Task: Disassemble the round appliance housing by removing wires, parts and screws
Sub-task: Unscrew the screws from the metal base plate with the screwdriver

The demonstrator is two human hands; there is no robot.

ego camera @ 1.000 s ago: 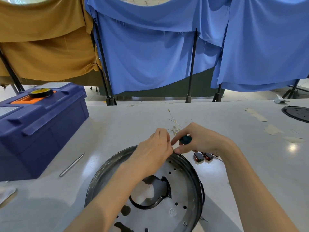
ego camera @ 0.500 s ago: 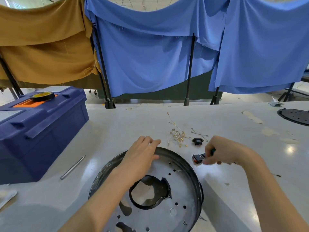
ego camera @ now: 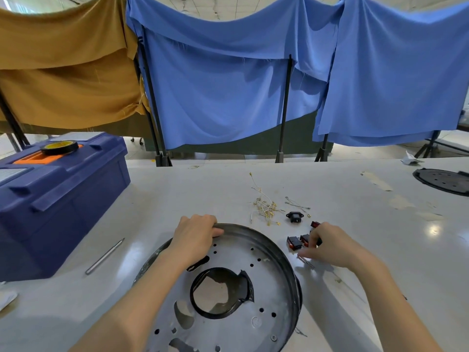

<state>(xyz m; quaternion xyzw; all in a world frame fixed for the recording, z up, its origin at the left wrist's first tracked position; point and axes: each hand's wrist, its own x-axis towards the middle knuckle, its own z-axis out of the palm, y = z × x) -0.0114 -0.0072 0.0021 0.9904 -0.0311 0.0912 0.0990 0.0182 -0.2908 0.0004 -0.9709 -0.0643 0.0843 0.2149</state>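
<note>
Head view: the round housing (ego camera: 269, 283) lies flat on the counter (ego camera: 177, 194), close in front of the person, perforated plate facing up (being round, it has no long axis). The left hand (ego camera: 195, 237) curls its fingers over the far rim, likely to steady it. The right hand (ego camera: 330, 246) hovers low beside the red switches (ego camera: 294, 243), fingers curled over a thin metal shaft (ego camera: 307, 263); whether they pinch it I cannot tell.

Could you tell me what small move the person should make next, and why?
Probably bring the right hand, with its screwdriver, over to the housing: the switches already lie on the table, the left hand steadies the rim, and a screw remains.
</note>
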